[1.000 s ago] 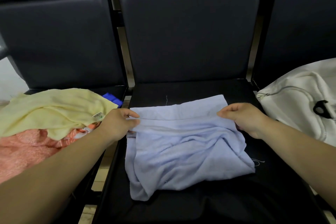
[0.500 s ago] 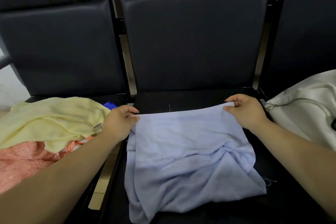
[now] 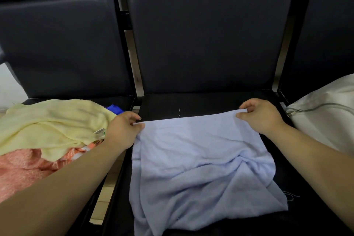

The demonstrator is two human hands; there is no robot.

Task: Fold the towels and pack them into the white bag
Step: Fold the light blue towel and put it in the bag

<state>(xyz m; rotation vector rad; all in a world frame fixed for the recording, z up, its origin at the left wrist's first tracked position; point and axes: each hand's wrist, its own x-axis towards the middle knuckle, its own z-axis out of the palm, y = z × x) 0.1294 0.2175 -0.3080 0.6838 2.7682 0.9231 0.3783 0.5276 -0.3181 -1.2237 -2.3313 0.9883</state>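
A light blue towel (image 3: 201,168) lies spread on the middle black seat (image 3: 201,103), wrinkled toward its near right part. My left hand (image 3: 122,130) pinches its far left corner. My right hand (image 3: 260,115) pinches its far right corner, and the far edge runs taut between them. The white bag (image 3: 325,119), with a grey zipper along its top, rests on the right seat, just beyond my right wrist.
On the left seat sits a heap of towels: a pale yellow towel (image 3: 51,126) over an orange one (image 3: 24,166), with a bit of dark blue cloth (image 3: 115,109) behind. Dark chair backs (image 3: 206,40) rise close behind the seats. A gap between seats shows floor.
Both hands have carried the towel's edge away from me toward the seat back, unrolling the fold across its top so the cloth lies flatter.
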